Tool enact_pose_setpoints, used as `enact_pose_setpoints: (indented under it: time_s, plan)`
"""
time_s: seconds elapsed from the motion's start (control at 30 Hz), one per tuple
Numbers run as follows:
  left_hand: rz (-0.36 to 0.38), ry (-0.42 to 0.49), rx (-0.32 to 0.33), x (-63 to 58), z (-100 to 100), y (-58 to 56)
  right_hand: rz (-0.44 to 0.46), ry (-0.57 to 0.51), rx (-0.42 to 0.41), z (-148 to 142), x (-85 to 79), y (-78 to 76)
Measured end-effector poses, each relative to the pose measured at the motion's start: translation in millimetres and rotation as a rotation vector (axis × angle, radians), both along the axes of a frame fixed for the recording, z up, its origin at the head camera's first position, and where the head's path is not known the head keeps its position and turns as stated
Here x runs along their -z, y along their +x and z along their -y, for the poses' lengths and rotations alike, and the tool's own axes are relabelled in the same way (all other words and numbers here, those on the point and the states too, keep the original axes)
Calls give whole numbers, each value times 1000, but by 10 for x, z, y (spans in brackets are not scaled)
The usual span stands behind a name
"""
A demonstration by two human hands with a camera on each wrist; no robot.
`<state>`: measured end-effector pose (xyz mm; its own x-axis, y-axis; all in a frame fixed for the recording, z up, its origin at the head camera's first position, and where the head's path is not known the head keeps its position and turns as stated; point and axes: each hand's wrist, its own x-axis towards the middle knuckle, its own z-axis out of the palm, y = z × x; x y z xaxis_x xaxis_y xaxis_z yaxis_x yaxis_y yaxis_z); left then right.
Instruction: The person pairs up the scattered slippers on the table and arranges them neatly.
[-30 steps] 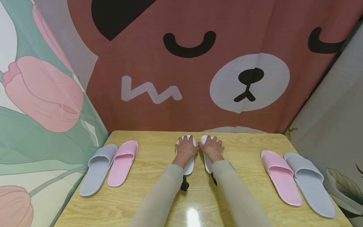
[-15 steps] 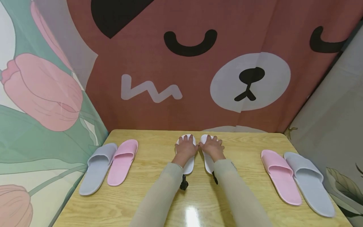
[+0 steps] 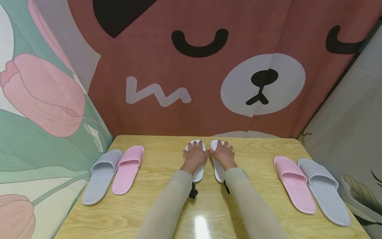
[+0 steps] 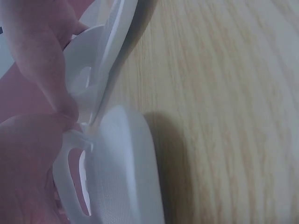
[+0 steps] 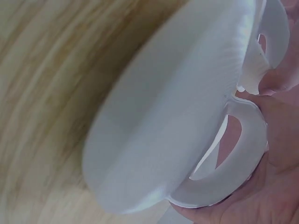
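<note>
Two white slippers lie side by side at the far middle of the table in the head view. My left hand (image 3: 195, 156) rests over the strap of the left white slipper (image 3: 199, 175), fingers spread toward its toe. Over the other strap lies my right hand (image 3: 222, 154), likewise spread, on the right white slipper (image 3: 219, 173). The two thumbs point inward and nearly meet. In the right wrist view, the palm sits against the outside of the slipper strap (image 5: 247, 156). The left wrist view shows the left slipper's sole (image 4: 140, 182) low in the picture. Fingertips are hidden in both wrist views.
On the left stand a grey slipper (image 3: 99, 186) and a pink slipper (image 3: 127, 176). Another pink slipper (image 3: 298, 196) and grey slipper (image 3: 329, 204) stand on the right. A bear-print curtain (image 3: 206, 113) borders the wooden table (image 3: 167, 186) behind.
</note>
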<state>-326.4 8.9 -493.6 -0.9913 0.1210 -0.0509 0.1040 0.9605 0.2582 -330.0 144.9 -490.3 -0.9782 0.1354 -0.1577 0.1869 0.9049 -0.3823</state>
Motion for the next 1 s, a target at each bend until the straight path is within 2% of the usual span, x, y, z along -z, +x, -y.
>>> enact_pose_setpoints:
  time_s: [0.37, 0.57, 1.0]
  plan:
    - [5, -10, 8, 31, 5, -16, -35, 17, 26, 20, 39, -8]
    - [-7, -8, 9, 22, 4, -11, -41, 14, 12, 12, 1, 14]
    - [27, 40, -9, -19, 3, 26, -23, -27, 12, 2, -18, 51]
